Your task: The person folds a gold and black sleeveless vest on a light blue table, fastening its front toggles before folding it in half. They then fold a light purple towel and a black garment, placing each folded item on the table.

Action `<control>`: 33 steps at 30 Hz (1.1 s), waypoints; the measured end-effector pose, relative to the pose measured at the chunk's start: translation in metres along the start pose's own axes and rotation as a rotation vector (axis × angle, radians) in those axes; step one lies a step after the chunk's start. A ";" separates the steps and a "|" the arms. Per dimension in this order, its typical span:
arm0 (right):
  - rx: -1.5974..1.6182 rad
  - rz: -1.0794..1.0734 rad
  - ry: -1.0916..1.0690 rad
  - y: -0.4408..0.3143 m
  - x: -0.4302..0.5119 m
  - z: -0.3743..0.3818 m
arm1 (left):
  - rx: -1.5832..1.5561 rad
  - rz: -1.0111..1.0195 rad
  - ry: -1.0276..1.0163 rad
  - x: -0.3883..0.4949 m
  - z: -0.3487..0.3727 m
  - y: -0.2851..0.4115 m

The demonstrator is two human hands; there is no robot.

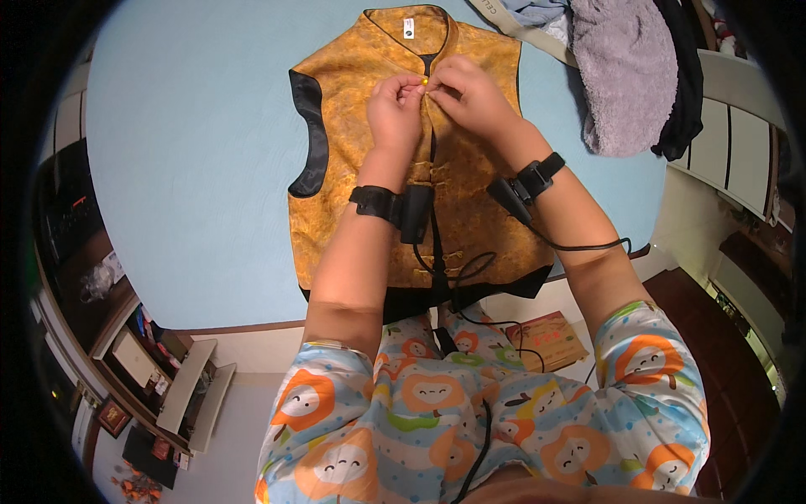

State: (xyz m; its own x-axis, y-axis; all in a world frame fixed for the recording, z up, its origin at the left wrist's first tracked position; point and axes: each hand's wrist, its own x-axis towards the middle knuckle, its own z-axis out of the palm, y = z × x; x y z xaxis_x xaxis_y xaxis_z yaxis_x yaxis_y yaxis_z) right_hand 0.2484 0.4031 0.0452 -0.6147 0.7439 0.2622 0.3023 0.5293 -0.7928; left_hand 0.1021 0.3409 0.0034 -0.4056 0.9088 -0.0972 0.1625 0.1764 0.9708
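A golden-brown sleeveless vest (pixel 352 145) with a stand collar and black lining lies front up before me. My left hand (pixel 397 107) pinches the left front edge near the collar. A small bright yellow button (pixel 425 81) shows at its fingertips. Just across the opening, my right hand (pixel 469 91) has thumb and index finger closed on the facing edge; the exact bit of fastening between them is hidden. Lower down, knotted cord frog closures (pixel 429 167) run along the front. The opening shows a dark gap below my hands.
The vest rests on a light blue covered surface (pixel 189 157). A lilac fleece garment (pixel 626 75) and other clothes are heaped at the upper right. Black wrist-strapped devices trail a cable (pixel 582 247) over the vest. A wooden box (pixel 551 340) sits below the front edge.
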 end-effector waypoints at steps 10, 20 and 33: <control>-0.064 -0.034 -0.021 -0.016 0.012 -0.010 | -0.245 -0.014 0.063 -0.008 -0.004 0.009; -0.062 0.206 0.114 -0.011 0.011 -0.016 | -0.073 0.015 0.107 -0.015 -0.007 0.008; -0.393 0.056 0.099 0.019 -0.009 0.031 | -0.266 -0.014 0.125 -0.013 -0.010 -0.020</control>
State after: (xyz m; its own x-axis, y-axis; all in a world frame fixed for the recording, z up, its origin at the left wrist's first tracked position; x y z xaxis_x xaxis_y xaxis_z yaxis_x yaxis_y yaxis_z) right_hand 0.2373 0.3943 0.0107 -0.5223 0.8013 0.2918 0.6002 0.5885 -0.5418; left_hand 0.0946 0.3220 -0.0122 -0.5165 0.8504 -0.0997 -0.0786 0.0688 0.9945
